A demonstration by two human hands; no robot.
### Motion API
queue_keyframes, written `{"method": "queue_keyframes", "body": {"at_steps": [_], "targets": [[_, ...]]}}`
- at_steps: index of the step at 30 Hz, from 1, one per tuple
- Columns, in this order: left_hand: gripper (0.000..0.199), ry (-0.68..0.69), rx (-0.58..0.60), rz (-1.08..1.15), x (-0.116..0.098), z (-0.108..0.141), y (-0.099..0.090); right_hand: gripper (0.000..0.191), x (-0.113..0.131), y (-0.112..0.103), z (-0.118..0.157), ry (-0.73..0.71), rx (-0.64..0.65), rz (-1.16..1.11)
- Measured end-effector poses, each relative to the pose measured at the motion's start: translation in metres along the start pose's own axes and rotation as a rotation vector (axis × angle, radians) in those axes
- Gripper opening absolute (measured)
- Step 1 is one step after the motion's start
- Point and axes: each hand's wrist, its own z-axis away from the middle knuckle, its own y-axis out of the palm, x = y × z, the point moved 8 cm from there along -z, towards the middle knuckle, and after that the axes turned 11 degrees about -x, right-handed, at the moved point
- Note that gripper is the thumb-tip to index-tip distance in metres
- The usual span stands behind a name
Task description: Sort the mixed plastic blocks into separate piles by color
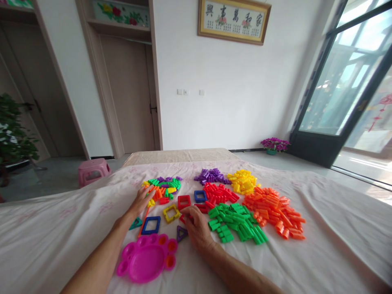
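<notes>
My left hand (145,197) reaches to the left edge of a mixed pile of plastic building pieces (167,184), in green, orange, yellow, purple and red. Its fingers are stretched out over the pieces. My right hand (197,228) is lower and further right, its fingers curled together. A red piece (183,219) shows at its fingertips; whether they grip it is hidden. Around the hands lie a yellow square frame (165,216), a red square frame (184,196), a blue square frame (159,225) and a purple triangle frame (178,234).
Sorted heaps lie to the right: purple (211,176), yellow (243,181), red (219,192), green (234,220) and orange (275,210). A magenta paint palette (147,261) sits between my forearms. Another blue frame (196,196) lies behind. A pink stool (93,170) stands beyond the cloth-covered table (306,261).
</notes>
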Motion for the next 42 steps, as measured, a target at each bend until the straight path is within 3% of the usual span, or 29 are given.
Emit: {"method": "queue_keyframes", "body": {"at_steps": [5,12,16,20,26,32,37,42], "targets": [[0.052,-0.058,-0.076,-0.029,0.011,0.011,-0.032,0.022,-0.001,0.0,-0.001,-0.002,0.007,0.001],[0.046,-0.102,-0.124,-0.317,0.046,0.036,-0.073,0.023,0.01,-0.003,0.003,-0.052,0.004,0.021],[0.042,0.004,-0.107,-0.446,0.04,0.056,-0.071,0.03,0.031,0.002,0.003,-0.136,0.097,0.136],[0.045,0.056,-0.112,-0.53,0.033,0.066,-0.066,0.033,0.045,0.028,-0.023,-0.195,0.259,0.4],[0.047,0.09,-0.089,-0.571,0.032,0.065,-0.067,0.032,0.025,0.091,-0.086,-0.185,0.33,0.786],[0.046,0.088,-0.075,-0.576,0.031,0.064,-0.068,0.028,0.008,0.137,-0.104,-0.202,0.374,0.918],[0.045,0.08,-0.083,-0.573,0.03,0.064,-0.069,0.024,0.01,0.145,-0.1,-0.242,0.376,0.879],[0.045,0.097,-0.064,-0.567,0.028,0.063,-0.07,0.023,0.021,0.129,-0.095,-0.207,0.348,0.745]]}}
